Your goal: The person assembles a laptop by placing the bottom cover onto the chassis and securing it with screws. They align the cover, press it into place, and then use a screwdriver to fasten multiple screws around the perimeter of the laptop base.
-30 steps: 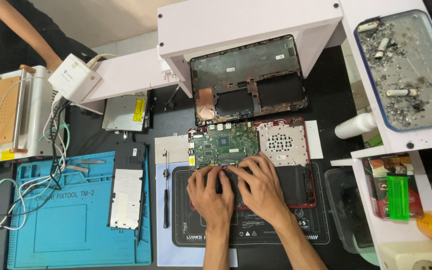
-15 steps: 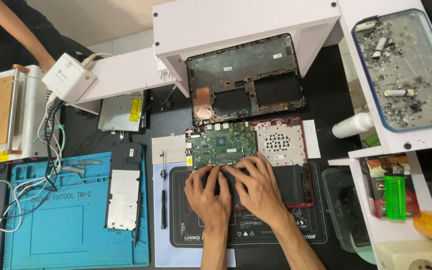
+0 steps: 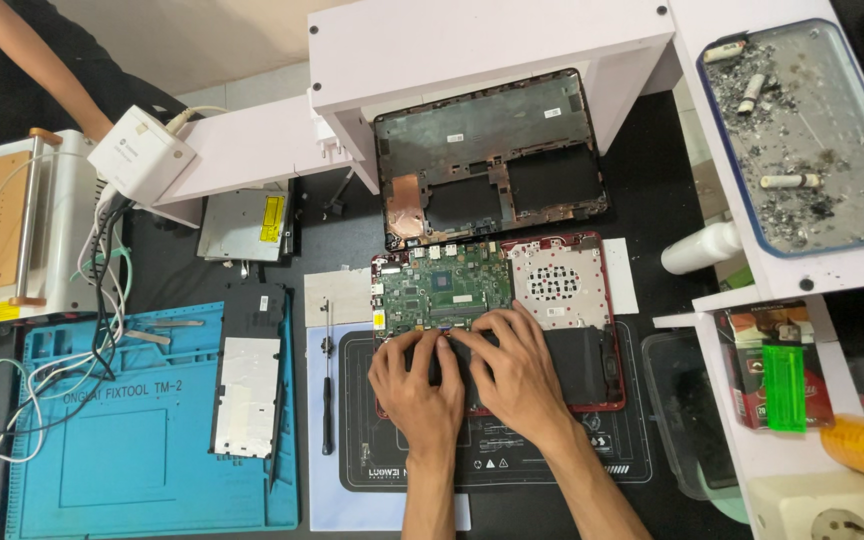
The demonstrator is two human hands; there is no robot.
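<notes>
Our left hand (image 3: 417,385) and right hand (image 3: 514,375) lie side by side on the lower half of the opened red laptop base (image 3: 592,385), fingers bent and pressing down on a dark part just below the green motherboard (image 3: 444,288). Both sets of fingertips bear on that part, but the hands cover it, so we cannot tell whether they grip it or only push on it, nor exactly what it is.

The laptop base sits on a dark work mat (image 3: 512,465) in front of us, near the middle of the bench. Its bottom cover (image 3: 487,155) is already off and lies inside-up just behind the base, so the opening step looks done. The motherboard sits in the shell with the perforated speaker or fan area (image 3: 557,283) beside it on the right, so we judge the stripping only partly through.

To the left of the mat lies a slim screwdriver (image 3: 327,385), untouched. Further left, on the blue silicone repair mat (image 3: 82,440), rests a flat silver-faced panel (image 3: 245,385), and behind it a bare optical drive (image 3: 244,228). Another person's arm (image 3: 47,75) reaches in at the far left corner, well apart from our hands.
</notes>
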